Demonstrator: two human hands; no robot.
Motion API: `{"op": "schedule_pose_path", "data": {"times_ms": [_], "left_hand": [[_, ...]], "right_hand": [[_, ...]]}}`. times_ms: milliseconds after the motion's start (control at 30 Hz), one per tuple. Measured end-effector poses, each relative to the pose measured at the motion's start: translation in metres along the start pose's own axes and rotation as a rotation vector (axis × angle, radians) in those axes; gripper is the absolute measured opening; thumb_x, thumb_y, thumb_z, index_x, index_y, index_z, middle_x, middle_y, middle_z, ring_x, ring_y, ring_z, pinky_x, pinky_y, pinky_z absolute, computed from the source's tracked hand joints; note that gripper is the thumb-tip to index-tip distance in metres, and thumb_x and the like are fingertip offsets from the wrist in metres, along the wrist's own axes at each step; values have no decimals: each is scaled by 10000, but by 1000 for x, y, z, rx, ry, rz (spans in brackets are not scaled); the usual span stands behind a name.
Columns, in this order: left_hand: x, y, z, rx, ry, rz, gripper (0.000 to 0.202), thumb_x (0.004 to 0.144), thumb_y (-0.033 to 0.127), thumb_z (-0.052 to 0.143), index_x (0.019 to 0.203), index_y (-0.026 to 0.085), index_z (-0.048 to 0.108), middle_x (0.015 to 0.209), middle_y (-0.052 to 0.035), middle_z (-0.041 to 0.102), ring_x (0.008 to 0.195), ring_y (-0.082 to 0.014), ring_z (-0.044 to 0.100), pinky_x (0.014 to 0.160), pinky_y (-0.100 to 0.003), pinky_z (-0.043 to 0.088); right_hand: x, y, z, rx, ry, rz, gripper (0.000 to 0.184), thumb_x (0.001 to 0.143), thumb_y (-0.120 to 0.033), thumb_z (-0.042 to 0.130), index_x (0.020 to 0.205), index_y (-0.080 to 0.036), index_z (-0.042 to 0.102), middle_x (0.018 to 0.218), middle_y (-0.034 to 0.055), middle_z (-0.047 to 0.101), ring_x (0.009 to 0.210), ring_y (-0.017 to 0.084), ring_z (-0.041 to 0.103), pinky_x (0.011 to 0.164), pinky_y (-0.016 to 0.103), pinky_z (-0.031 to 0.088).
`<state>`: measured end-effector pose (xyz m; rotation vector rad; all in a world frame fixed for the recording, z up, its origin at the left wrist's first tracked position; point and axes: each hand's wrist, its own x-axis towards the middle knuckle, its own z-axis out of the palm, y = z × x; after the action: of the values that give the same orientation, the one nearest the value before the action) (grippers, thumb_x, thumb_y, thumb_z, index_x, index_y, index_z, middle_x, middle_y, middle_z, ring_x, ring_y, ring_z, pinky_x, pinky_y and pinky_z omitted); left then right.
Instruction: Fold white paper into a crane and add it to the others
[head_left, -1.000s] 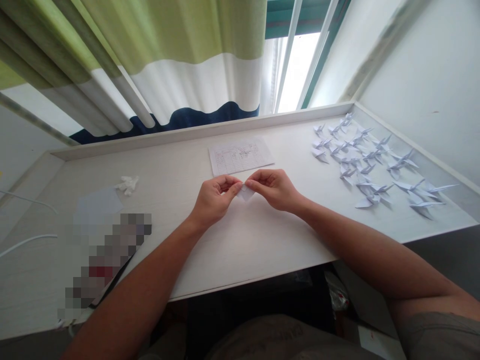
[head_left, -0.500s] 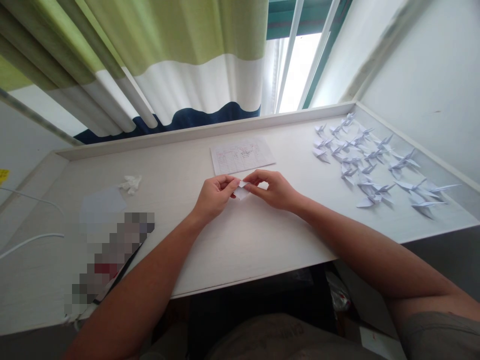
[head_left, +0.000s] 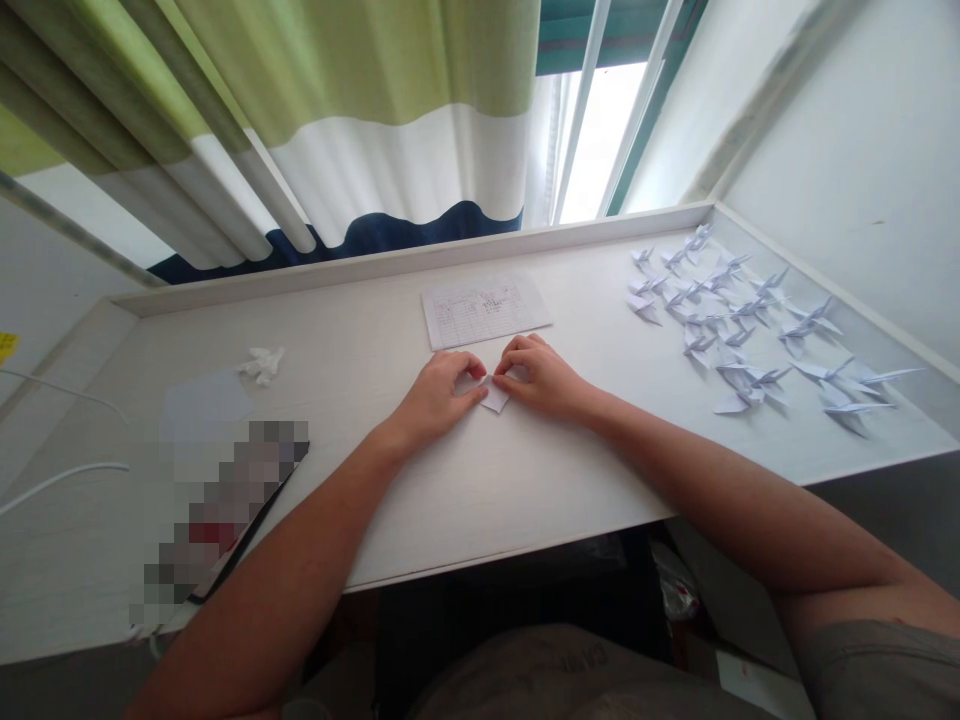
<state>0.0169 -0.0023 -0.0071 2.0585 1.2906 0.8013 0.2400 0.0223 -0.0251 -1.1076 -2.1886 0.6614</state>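
A small folded piece of white paper (head_left: 495, 396) lies on the white desk (head_left: 480, 480) between my two hands. My left hand (head_left: 439, 392) has its fingers curled down onto the paper's left side, pressing it to the desk. My right hand (head_left: 541, 375) is bent over the right side, its fingertips pinched on the paper's edge. Most of the paper is hidden under the fingers.
A printed sheet (head_left: 484, 308) lies just behind the hands. Several folded paper cranes (head_left: 739, 325) are spread over the desk's right part. A crumpled white scrap (head_left: 261, 363), a blank sheet (head_left: 204, 405), a blurred object (head_left: 217, 510) and white cables (head_left: 60, 478) lie left. Curtains hang behind.
Both hands have lowered the folded paper from just above the desk down onto its surface and now press on it. The fingers have closed in over the paper.
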Motion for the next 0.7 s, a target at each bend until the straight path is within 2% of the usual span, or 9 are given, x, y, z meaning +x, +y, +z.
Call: {"op": "schedule_pose_path", "data": {"times_ms": [100, 233, 433, 600, 700], "left_hand": [[0, 0, -1, 30, 2, 7, 90, 845, 266, 761, 877, 240, 681, 955, -69, 712, 1009, -290, 636, 924, -432, 523], [1, -2, -1, 26, -40, 74, 60, 906, 267, 711, 858, 239, 732, 972, -72, 742, 1068, -294, 618, 990, -461, 500], [1, -6, -3, 67, -81, 154, 167, 945, 233, 676, 964, 260, 839, 1068, -76, 754, 1109, -276, 627, 1056, -481, 492], [0, -4, -11, 134, -176, 222, 142, 907, 316, 791, 1028, 265, 843, 1149, -75, 740, 1148, -280, 625, 1073, -488, 481], [0, -7, -13, 116, -197, 279, 82, 922, 331, 801, 978, 294, 848, 1209, -66, 726, 1213, -284, 585, 1103, -493, 457]], "right_hand": [[-3, 1, -7, -20, 18, -87, 110, 914, -204, 707, 993, -219, 783, 1047, 100, 707, 1062, 292, 607, 965, 451, 502], [-6, 0, -21, 22, -204, -317, 130, 938, -265, 747, 1048, -261, 815, 1105, 82, 754, 1039, 272, 634, 958, 445, 506], [-4, 3, -24, -17, -294, -332, 164, 1018, -290, 696, 1080, -258, 845, 1110, 87, 791, 1020, 250, 660, 951, 421, 503], [-3, 5, -25, 49, -307, -321, 177, 1031, -282, 677, 1035, -238, 848, 1114, 94, 787, 1026, 235, 675, 939, 390, 523], [-3, 4, -27, 71, -309, -308, 161, 1016, -278, 691, 1012, -242, 848, 1112, 88, 789, 1029, 235, 681, 944, 392, 530]]}}
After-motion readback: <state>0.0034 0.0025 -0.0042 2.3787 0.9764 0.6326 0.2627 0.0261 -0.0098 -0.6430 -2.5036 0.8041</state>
